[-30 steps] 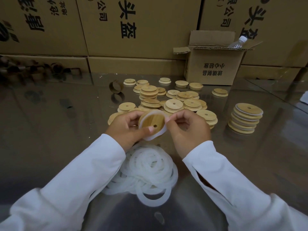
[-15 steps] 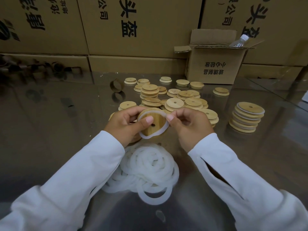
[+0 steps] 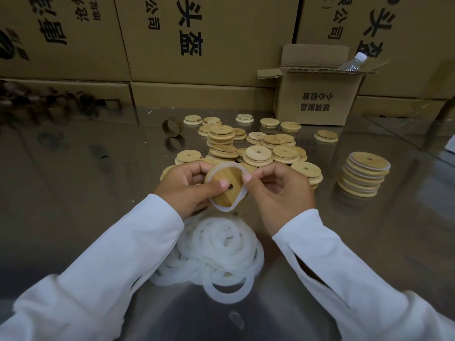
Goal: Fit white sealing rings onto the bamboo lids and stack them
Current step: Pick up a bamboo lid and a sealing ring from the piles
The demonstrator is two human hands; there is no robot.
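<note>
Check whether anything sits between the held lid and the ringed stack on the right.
Yes: a low pile of bare lids lies on the table roughly on that line, just past the right hand pinching the sealing ring, short of the ringed stack. Carrying the held lid above the pile should likely clear it.

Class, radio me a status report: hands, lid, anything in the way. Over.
Left hand grips bamboo lid. Right hand pinches sealing ring, stretched round lid, not seated all round. Nothing in the way.
</note>
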